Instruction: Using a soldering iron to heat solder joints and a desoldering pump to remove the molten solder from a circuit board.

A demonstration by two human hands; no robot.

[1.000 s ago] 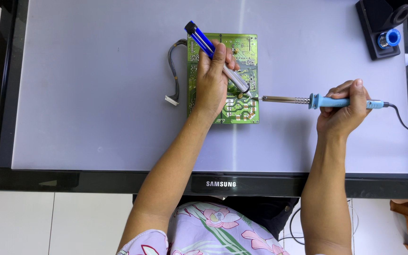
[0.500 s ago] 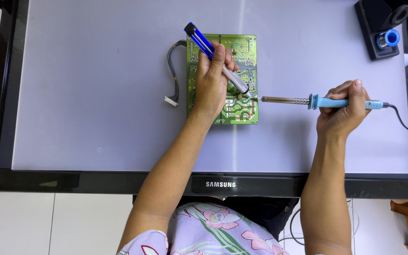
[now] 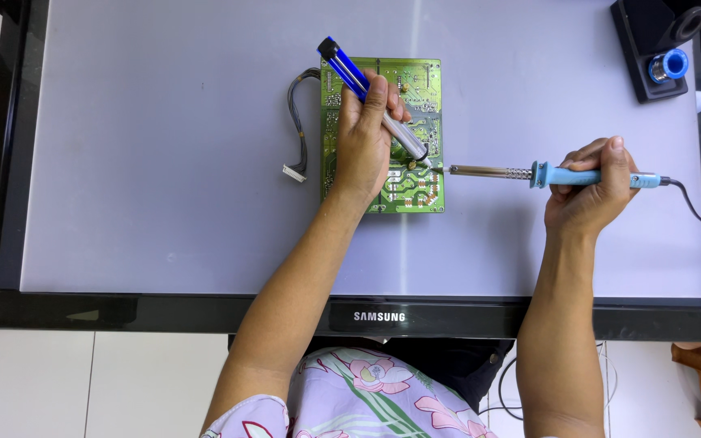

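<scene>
The left hand (image 3: pixel 367 146) holds a blue pump (image 3: pixel 371 96), its tip down on the green board (image 3: pixel 423 191). The right hand (image 3: pixel 590 191), at 3 o'clock from the board, grips a blue iron (image 3: pixel 521 173) pointing at the board's edge. A black stand (image 3: pixel 655 45) sits at 1 o'clock.

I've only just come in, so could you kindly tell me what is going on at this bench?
A person is working on a green circuit board that lies on a flat screen panel used as a work surface. The left hand holds a blue and silver solder sucker with its tip down on the board. The right hand holds a blue soldering iron, its tip at the board's right edge beside the sucker's tip. A black iron stand sits at the far right corner.
</scene>
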